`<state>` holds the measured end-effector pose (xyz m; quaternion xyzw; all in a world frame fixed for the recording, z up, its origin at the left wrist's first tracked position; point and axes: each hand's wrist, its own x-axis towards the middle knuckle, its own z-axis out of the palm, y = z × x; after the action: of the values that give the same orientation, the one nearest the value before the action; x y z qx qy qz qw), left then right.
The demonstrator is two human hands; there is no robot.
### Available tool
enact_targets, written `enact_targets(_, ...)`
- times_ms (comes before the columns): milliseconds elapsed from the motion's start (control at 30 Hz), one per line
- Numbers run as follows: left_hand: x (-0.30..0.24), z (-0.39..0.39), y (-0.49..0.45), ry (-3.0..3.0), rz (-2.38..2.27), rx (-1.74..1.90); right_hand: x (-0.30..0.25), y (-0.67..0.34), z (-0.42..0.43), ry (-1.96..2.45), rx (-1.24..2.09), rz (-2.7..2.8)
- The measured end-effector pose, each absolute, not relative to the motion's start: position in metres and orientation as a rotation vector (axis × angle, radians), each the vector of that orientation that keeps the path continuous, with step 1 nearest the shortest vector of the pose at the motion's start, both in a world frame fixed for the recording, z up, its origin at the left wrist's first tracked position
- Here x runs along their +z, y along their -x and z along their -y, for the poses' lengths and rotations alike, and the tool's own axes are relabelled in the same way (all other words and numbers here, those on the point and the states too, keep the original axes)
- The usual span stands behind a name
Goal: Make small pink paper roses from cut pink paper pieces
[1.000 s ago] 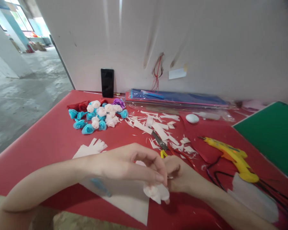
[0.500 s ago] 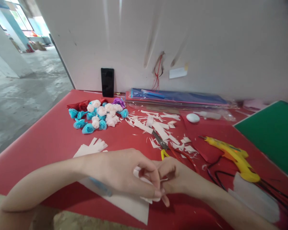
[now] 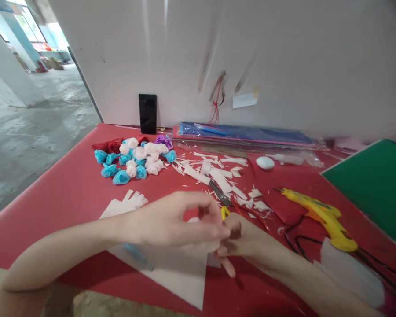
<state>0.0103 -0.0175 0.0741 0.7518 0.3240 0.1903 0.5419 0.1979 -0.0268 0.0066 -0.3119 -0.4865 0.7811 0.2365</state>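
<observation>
Left hand (image 3: 171,224) and right hand (image 3: 242,235) meeting, fingers curling close, exact hold hidden; white paper (image 3: 214,260) peeking out, seemingly unfinished; finished-looking flowers (image 3: 140,153) lying beyond, strips (image 3: 128,203) lying unused.

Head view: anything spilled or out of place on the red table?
Yes: white scraps lie strewn across the middle, ragged and loose beside the clustered flowers. The red-handled tool lies slanted among them. Probably just cutting waste.
</observation>
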Motion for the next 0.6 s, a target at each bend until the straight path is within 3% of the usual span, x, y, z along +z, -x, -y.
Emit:
enact_targets(133,0.066,0.017,-0.013,-2.184,-0.745,1.241,0.009,-0.196,0.03,0.824,1.952,1.197)
enact_targets(233,0.059,0.018,-0.015,-2.585,-0.686,1.538,0.013,-0.194,0.035,0.82,1.868,1.137)
enact_targets(400,0.054,0.022,-0.017,-2.862,-0.718,1.634,0.014,-0.19,0.043,0.865,1.788,1.105)
enact_targets(600,0.063,0.026,-0.014,-3.002,-0.771,1.485,0.012,-0.189,0.046,0.919,1.681,1.131)
